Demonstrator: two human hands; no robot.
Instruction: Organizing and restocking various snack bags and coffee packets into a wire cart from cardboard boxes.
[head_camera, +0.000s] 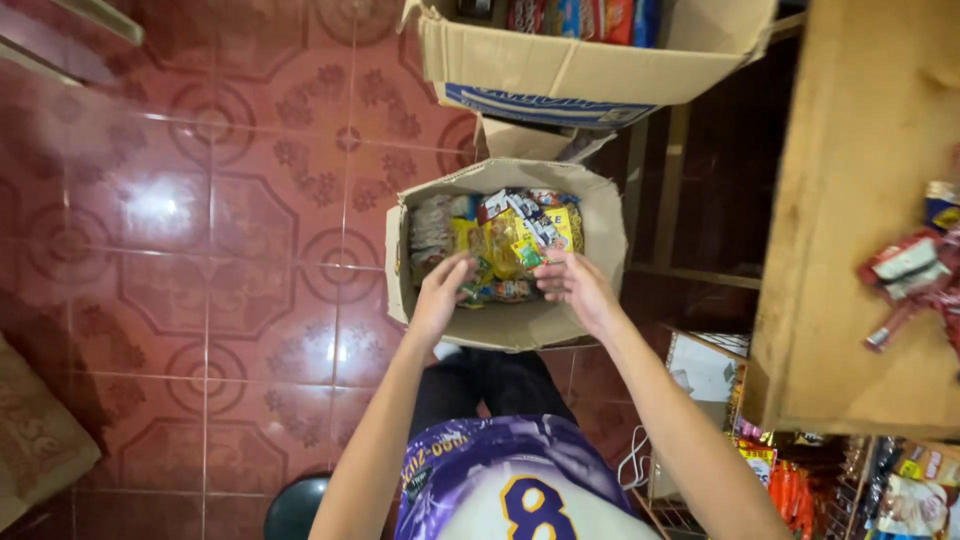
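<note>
I have both hands down in the open cardboard box (505, 325) on the red tiled floor (200, 250). My left hand (443, 285) reaches in, fingers loosely curled and touching the snack packets (505, 245), not closed on one. My right hand (572, 285) hovers open over them at the near right. The packets look slick and loosely heaped, so I judge a shallow pinch could drop one or drag its neighbours over the rim.
</note>
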